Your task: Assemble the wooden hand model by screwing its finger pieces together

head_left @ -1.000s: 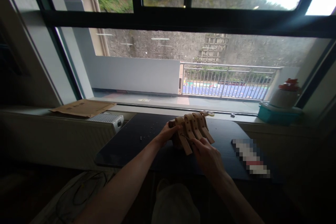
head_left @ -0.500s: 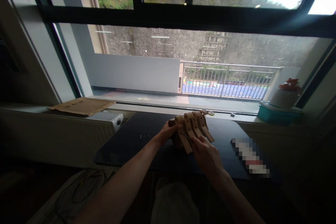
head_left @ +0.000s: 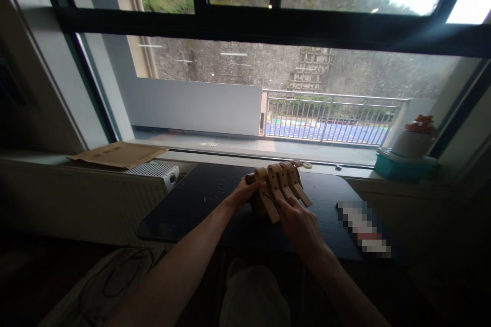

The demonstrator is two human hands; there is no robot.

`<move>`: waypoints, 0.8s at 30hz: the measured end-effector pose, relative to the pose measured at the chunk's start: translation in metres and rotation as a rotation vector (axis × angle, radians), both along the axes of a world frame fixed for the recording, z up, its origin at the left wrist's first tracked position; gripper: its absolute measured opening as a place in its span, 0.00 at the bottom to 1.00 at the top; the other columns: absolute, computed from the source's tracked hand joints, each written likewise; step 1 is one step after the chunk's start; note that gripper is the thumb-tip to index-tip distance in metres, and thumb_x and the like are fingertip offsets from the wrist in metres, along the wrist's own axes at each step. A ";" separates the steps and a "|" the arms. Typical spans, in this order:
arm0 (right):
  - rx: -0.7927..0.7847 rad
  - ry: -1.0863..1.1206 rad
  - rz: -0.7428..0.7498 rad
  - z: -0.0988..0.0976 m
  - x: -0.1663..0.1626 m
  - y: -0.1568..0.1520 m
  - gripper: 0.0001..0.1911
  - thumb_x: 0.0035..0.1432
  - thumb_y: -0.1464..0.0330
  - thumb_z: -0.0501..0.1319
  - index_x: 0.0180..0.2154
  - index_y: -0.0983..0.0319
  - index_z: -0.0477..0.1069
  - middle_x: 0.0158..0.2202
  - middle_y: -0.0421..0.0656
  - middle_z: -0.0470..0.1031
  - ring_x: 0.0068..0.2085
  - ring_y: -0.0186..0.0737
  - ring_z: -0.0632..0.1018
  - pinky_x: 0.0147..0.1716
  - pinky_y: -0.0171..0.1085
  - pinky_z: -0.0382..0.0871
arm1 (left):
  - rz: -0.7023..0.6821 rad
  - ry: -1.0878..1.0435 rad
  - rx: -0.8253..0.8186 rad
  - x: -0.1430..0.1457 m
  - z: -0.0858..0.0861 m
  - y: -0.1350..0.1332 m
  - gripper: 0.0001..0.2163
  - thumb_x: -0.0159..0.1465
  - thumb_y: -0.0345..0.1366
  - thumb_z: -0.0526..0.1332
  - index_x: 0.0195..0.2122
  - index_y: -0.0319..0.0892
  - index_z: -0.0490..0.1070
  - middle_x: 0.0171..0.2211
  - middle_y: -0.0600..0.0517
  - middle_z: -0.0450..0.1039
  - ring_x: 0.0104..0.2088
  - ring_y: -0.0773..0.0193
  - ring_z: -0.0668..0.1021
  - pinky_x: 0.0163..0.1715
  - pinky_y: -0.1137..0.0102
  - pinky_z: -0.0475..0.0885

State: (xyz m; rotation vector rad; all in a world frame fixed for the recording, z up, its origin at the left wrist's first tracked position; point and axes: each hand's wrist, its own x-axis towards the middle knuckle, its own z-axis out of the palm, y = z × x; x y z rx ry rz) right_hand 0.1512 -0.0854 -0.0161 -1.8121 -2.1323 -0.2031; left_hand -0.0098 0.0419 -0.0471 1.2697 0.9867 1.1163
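Over the dark table sits a row of several tan curved strips (head_left: 284, 182), looped at the top around something like a bar and dotted with small holes. I cannot tell whether they are wood or leather. My left hand (head_left: 246, 193) is closed on the left end of this piece, thumb pressed on the nearest strip. In my right hand (head_left: 301, 218) the fingers pinch a thin dark tool (head_left: 270, 197), whose tip meets the nearest strip near a hole; its exact kind is too small to tell. The strip's lower end hangs beside my right fingers.
Small bits lie on the dark table (head_left: 184, 219) to the left. A blurred-out flat object (head_left: 364, 230) rests at the right. Behind are a radiator (head_left: 149, 184), a brown envelope (head_left: 118, 154), a teal box (head_left: 402, 165) under a white bottle (head_left: 414, 140), and a tape roll (head_left: 307, 165).
The view has shifted very slightly. Both hands keep the same hold, and the thin tool stays against the nearest strip, perhaps turned a little.
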 end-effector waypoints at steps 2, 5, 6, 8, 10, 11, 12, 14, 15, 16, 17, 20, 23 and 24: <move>-0.009 0.002 -0.001 0.002 0.000 -0.001 0.13 0.66 0.66 0.49 0.48 0.55 0.69 0.41 0.42 0.72 0.34 0.35 0.76 0.25 0.32 0.58 | 0.011 0.004 0.011 0.000 0.000 0.000 0.25 0.47 0.44 0.71 0.44 0.40 0.72 0.35 0.49 0.78 0.33 0.60 0.79 0.33 0.68 0.74; -0.023 -0.005 0.000 0.002 0.000 -0.002 0.14 0.66 0.66 0.49 0.49 0.55 0.69 0.42 0.43 0.72 0.34 0.35 0.76 0.26 0.32 0.59 | 0.033 0.012 0.014 0.000 -0.001 0.000 0.27 0.45 0.45 0.72 0.45 0.39 0.71 0.35 0.48 0.78 0.35 0.58 0.79 0.34 0.68 0.75; -0.024 -0.006 0.000 0.002 -0.001 -0.002 0.14 0.66 0.66 0.49 0.50 0.55 0.69 0.42 0.43 0.72 0.34 0.35 0.76 0.26 0.32 0.59 | 0.040 0.013 0.009 0.000 -0.001 0.000 0.27 0.45 0.45 0.72 0.45 0.38 0.71 0.35 0.48 0.78 0.35 0.58 0.79 0.34 0.67 0.75; -0.027 -0.008 -0.004 0.002 -0.001 -0.001 0.15 0.66 0.67 0.49 0.50 0.55 0.68 0.42 0.43 0.72 0.34 0.35 0.76 0.26 0.32 0.60 | 0.049 0.009 0.002 0.000 -0.001 0.000 0.27 0.45 0.45 0.72 0.45 0.39 0.71 0.35 0.48 0.78 0.35 0.58 0.79 0.34 0.68 0.75; -0.028 -0.011 -0.009 0.002 -0.001 -0.001 0.15 0.66 0.67 0.49 0.50 0.55 0.68 0.42 0.43 0.71 0.34 0.35 0.76 0.26 0.32 0.60 | 0.039 0.001 0.005 0.000 -0.001 0.000 0.26 0.46 0.44 0.72 0.44 0.39 0.71 0.35 0.49 0.78 0.34 0.59 0.79 0.34 0.68 0.75; -0.029 -0.014 -0.010 0.002 -0.001 -0.001 0.14 0.66 0.67 0.49 0.50 0.55 0.68 0.42 0.43 0.71 0.34 0.35 0.76 0.25 0.32 0.60 | 0.029 -0.004 0.011 0.000 -0.002 0.001 0.25 0.46 0.44 0.72 0.44 0.39 0.71 0.35 0.49 0.78 0.34 0.59 0.79 0.34 0.68 0.75; -0.028 -0.016 -0.009 0.002 -0.002 -0.001 0.14 0.66 0.67 0.49 0.50 0.56 0.69 0.42 0.43 0.71 0.34 0.36 0.76 0.25 0.32 0.60 | 0.021 -0.010 0.018 0.000 -0.002 0.001 0.24 0.47 0.43 0.72 0.43 0.39 0.71 0.35 0.49 0.78 0.34 0.60 0.79 0.34 0.68 0.75; -0.030 -0.018 -0.014 0.003 -0.002 -0.001 0.14 0.66 0.67 0.49 0.50 0.56 0.69 0.42 0.43 0.71 0.34 0.36 0.76 0.25 0.33 0.60 | 0.012 -0.019 0.033 0.000 -0.003 0.001 0.23 0.47 0.43 0.71 0.43 0.40 0.72 0.35 0.50 0.78 0.34 0.60 0.79 0.34 0.69 0.75; -0.033 -0.017 -0.016 0.004 -0.003 -0.002 0.14 0.66 0.67 0.49 0.49 0.56 0.69 0.42 0.44 0.71 0.34 0.36 0.76 0.25 0.33 0.60 | 0.010 -0.021 0.038 0.000 -0.003 0.001 0.23 0.48 0.43 0.71 0.42 0.40 0.72 0.35 0.50 0.78 0.34 0.60 0.79 0.34 0.69 0.75; -0.037 -0.015 -0.019 0.004 -0.003 -0.002 0.14 0.66 0.67 0.49 0.49 0.56 0.69 0.42 0.44 0.71 0.35 0.36 0.77 0.26 0.33 0.60 | 0.012 -0.021 0.041 0.000 -0.003 0.001 0.22 0.48 0.43 0.71 0.42 0.40 0.72 0.35 0.50 0.77 0.34 0.61 0.79 0.35 0.69 0.75; -0.037 -0.011 -0.019 0.005 -0.003 -0.002 0.14 0.66 0.67 0.50 0.49 0.56 0.69 0.42 0.44 0.72 0.35 0.36 0.77 0.26 0.32 0.60 | 0.016 -0.019 0.041 0.000 -0.003 0.001 0.23 0.48 0.43 0.71 0.42 0.40 0.72 0.35 0.50 0.77 0.34 0.61 0.79 0.35 0.68 0.75; -0.033 0.001 -0.014 0.005 -0.003 -0.003 0.14 0.66 0.67 0.50 0.49 0.55 0.69 0.43 0.44 0.71 0.35 0.35 0.76 0.26 0.32 0.60 | 0.022 -0.015 0.038 0.000 -0.001 0.000 0.23 0.47 0.43 0.72 0.42 0.40 0.72 0.34 0.50 0.77 0.33 0.60 0.79 0.35 0.67 0.75; -0.022 -0.007 -0.009 0.004 -0.002 -0.003 0.14 0.66 0.67 0.49 0.48 0.56 0.69 0.42 0.44 0.72 0.34 0.35 0.76 0.26 0.32 0.61 | 0.011 -0.010 0.036 0.000 0.000 -0.001 0.23 0.47 0.43 0.71 0.43 0.39 0.72 0.34 0.49 0.78 0.34 0.59 0.79 0.35 0.67 0.75; -0.016 -0.020 -0.006 0.004 -0.002 -0.003 0.14 0.66 0.68 0.49 0.48 0.56 0.70 0.42 0.44 0.72 0.33 0.35 0.76 0.25 0.32 0.61 | 0.005 -0.009 0.036 0.000 -0.001 -0.001 0.23 0.47 0.44 0.71 0.43 0.39 0.72 0.34 0.49 0.78 0.34 0.59 0.79 0.35 0.67 0.75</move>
